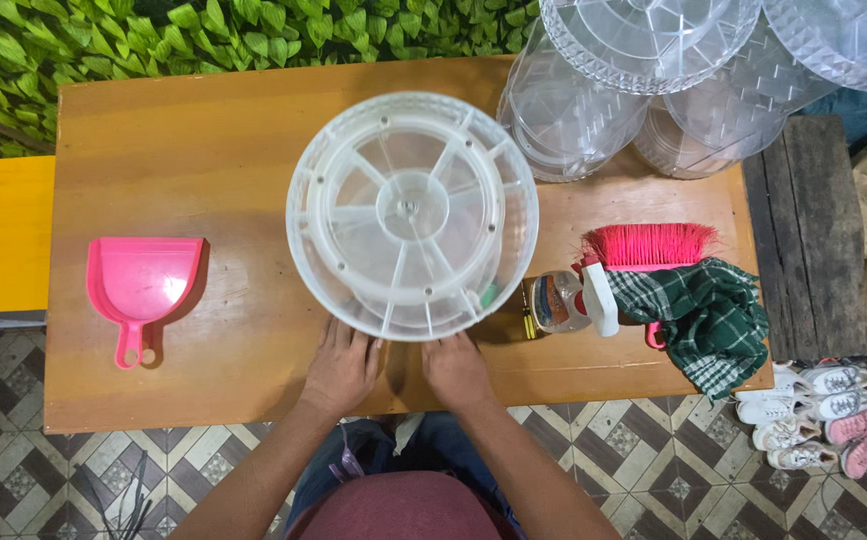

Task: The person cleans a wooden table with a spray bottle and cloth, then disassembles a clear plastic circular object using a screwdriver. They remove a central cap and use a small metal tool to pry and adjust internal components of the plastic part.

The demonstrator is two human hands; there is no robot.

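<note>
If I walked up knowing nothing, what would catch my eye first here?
First, the big clear plastic round tray in the middle of the wooden table, with the left hand and right hand at its near edge. Then the bright colours: a pink dustpan to the left, a pink brush and green checked cloth to the right.

The fingertips of the left hand [342, 366] and the right hand [457, 369] go under the big clear round tub [413, 214], so they are hard to see. The clear lids [654, 60] get cut off at the top edge. A small thing [529, 312], maybe a screwdriver, hides beside the tub.
</note>
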